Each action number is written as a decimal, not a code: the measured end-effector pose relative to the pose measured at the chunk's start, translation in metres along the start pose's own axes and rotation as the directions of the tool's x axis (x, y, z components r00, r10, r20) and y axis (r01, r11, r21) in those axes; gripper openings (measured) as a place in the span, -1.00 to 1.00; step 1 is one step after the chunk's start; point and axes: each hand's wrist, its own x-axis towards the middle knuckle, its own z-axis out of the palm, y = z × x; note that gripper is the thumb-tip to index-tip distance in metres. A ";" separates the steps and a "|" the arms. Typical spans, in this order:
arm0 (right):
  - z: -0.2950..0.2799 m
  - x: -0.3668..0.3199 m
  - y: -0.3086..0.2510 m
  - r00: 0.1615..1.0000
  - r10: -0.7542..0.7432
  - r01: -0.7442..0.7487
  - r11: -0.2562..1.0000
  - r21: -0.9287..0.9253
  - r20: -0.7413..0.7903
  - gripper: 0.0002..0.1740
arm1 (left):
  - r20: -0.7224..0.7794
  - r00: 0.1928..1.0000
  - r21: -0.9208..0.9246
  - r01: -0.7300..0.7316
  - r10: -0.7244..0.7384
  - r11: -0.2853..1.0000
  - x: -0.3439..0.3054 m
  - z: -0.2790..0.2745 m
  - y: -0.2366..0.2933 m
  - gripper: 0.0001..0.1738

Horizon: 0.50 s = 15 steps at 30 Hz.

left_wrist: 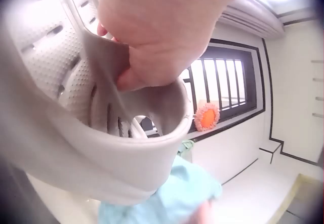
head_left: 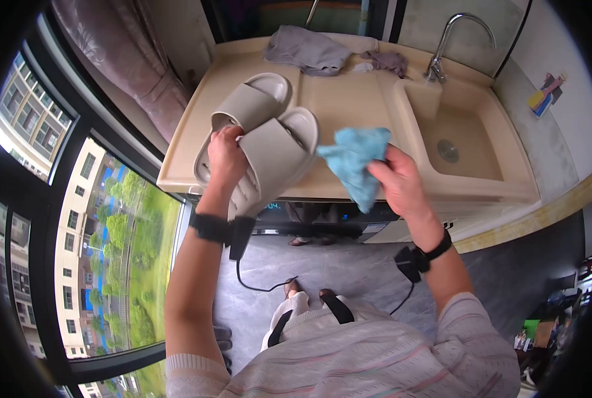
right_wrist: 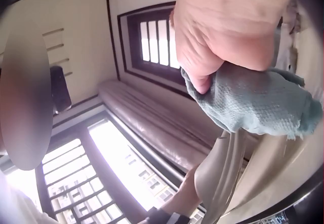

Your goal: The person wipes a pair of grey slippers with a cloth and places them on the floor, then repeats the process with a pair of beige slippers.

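Note:
Two light grey slippers (head_left: 276,156) are side by side over the left part of the beige counter. My left hand (head_left: 227,158) grips them at their straps, its fingers between the two; in the left wrist view the hand (left_wrist: 157,32) pinches the strap edge of a slipper (left_wrist: 101,148). To the right, my right hand (head_left: 400,182) holds a crumpled light blue cloth (head_left: 356,159) between thumb and fingers, just beside the nearer slipper. The right wrist view shows the cloth (right_wrist: 253,100) bunched under the hand (right_wrist: 228,27).
Grey cloths (head_left: 307,51) lie along the counter's back edge. A sink (head_left: 472,142) with a chrome faucet (head_left: 435,66) is on the right. Windows and a curtain (head_left: 120,56) stand at the left. Below the counter's front edge is a dark panel with a lit display (head_left: 271,207).

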 end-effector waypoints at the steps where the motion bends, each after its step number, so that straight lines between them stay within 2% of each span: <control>1: 0.010 0.010 0.001 0.998 -0.014 0.021 0.994 -0.107 0.068 -0.76 | -0.067 0.991 -0.014 -0.113 0.112 0.994 -0.016 -0.007 0.008 -0.77; 2: 0.019 0.023 0.011 0.956 -0.239 0.281 0.912 -0.299 0.169 -0.78 | -0.076 0.990 -0.075 -0.125 0.119 0.989 -0.034 -0.015 0.017 -0.76; 3: 0.027 0.035 0.013 0.875 -0.354 0.482 0.689 -0.541 0.329 -0.74 | -0.086 0.989 -0.133 -0.132 0.121 0.982 -0.053 -0.020 0.023 -0.75; 5: 0.049 0.048 0.036 0.798 -0.449 0.591 0.446 -0.672 0.402 -0.68 | -0.064 0.983 -0.168 -0.182 0.173 0.969 -0.088 -0.023 0.019 -0.68; 6: 0.056 0.051 0.048 0.802 -0.413 0.591 0.448 -0.671 0.431 -0.53 | -0.028 0.985 -0.193 -0.172 0.169 0.966 -0.106 -0.026 0.014 -0.68; 7: 0.066 0.053 0.057 0.790 -0.400 0.613 0.469 -0.636 0.466 -0.53 | 0.006 0.988 -0.217 -0.152 0.157 0.964 -0.123 -0.030 0.009 -0.68; 9: 0.087 0.050 0.077 0.851 -0.278 0.518 0.582 -0.626 0.445 -0.36 | 0.015 0.998 -0.181 -0.061 0.065 0.982 -0.156 -0.040 0.000 -0.69; 10: 0.098 0.046 0.085 0.809 -0.242 0.576 0.508 -0.641 0.535 -0.29 | 0.037 0.999 -0.170 -0.013 0.020 0.985 -0.174 -0.045 -0.005 -0.70; 11: 0.108 0.042 0.094 0.789 -0.215 0.588 0.536 -0.606 0.575 -0.29 | 0.024 0.999 -0.152 0.045 -0.042 0.987 -0.191 -0.052 -0.011 -0.70; 13: 0.128 0.036 0.111 0.763 -0.151 0.584 0.578 -0.570 0.629 -0.34 | -0.013 0.984 -0.233 0.172 -0.180 0.957 -0.222 -0.062 -0.022 -0.70; 14: 0.140 0.036 0.115 0.762 -0.138 0.550 0.655 -0.519 0.633 -0.40 | -0.017 0.980 -0.278 0.186 -0.199 0.942 -0.237 -0.066 -0.028 -0.69; 15: 0.150 0.035 0.125 0.735 -0.121 0.557 0.669 -0.492 0.667 -0.40 | -0.039 0.969 -0.272 0.225 -0.244 0.936 -0.253 -0.069 -0.032 -0.69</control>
